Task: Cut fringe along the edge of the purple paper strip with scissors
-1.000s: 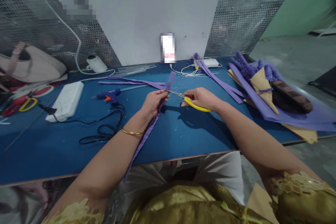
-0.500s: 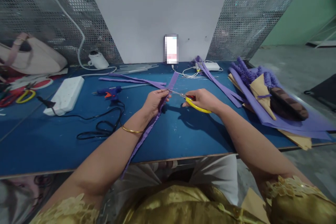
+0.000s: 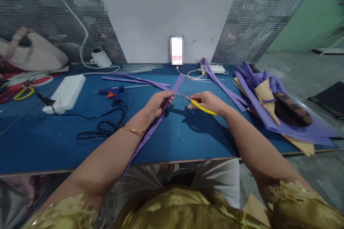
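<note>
From where I stand, the left hand [image 3: 158, 104] has its grip closed on a purple strip [image 3: 153, 128], pinched near its upper end, w/ the long tail running down past the wrist and over the desk [image 3: 204, 146] edge. The right hand [image 3: 208, 102] grips the scissors [image 3: 203, 107] by the handles, yellow loop showing; the blades reach the strip right by the left fingertips. Can't tell if the blades are open or shut.

Taking the glue gun [image 3: 114, 93] as landmark: the strip's top end is to its right, approx. level w/ it; more purple strips [image 3: 129, 79] lie just behind it, black cord [image 3: 100, 128] loops in front, power strip [image 3: 66, 93] to its left. Far right of it, purple flowers [image 3: 245, 73] and wrapping paper [image 3: 290, 130].

Main risk, I'd say: a nicked fingertip, b/c the blades work so close to the pinch. Next, a crooked or too-deep cut if the thin strip buckles or twists, since its upper end stands loose. The tail could also snag under the forearm and tug the strip off line. And a sleeve or elbow might catch the cord, dragging the gun along.
</note>
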The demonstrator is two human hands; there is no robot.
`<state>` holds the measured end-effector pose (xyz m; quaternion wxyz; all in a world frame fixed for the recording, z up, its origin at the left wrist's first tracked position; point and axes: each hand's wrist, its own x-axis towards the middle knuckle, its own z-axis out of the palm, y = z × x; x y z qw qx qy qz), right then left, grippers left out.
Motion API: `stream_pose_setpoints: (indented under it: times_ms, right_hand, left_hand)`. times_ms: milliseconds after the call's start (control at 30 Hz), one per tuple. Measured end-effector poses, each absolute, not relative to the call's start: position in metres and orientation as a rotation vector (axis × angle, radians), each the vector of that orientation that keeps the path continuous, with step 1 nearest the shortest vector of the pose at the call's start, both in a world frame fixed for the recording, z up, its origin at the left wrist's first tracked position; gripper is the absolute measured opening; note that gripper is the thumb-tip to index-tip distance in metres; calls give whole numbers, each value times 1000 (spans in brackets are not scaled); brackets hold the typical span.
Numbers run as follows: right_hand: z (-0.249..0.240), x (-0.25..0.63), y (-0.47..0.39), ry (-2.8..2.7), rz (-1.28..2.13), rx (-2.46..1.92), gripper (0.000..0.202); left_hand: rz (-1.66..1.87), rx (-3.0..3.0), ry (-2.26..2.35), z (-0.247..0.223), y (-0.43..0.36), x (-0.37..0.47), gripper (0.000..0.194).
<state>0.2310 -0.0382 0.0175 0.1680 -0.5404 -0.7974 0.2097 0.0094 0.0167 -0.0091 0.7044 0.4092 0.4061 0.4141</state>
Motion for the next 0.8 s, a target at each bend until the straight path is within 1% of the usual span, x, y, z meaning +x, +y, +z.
stream_pose_setpoints:
  times_ms: [200, 367, 600, 800]
  right_hand:
    - [17, 228, -38, -2289, 450, -1620, 39]
    - [16, 228, -37, -2294, 412, -1630, 40]
    - [17, 227, -40, -2286, 461, -1675, 38]
    - [21, 224, -42, -2304, 364, -1716, 38]
  left_hand:
    - [960, 959, 968, -9, 15, 9, 10]
    - [946, 962, 1037, -7, 13, 10, 6]
    - [1003, 952, 1053, -6, 12, 12, 5]
    - [1015, 942, 1043, -6, 12, 13, 2]
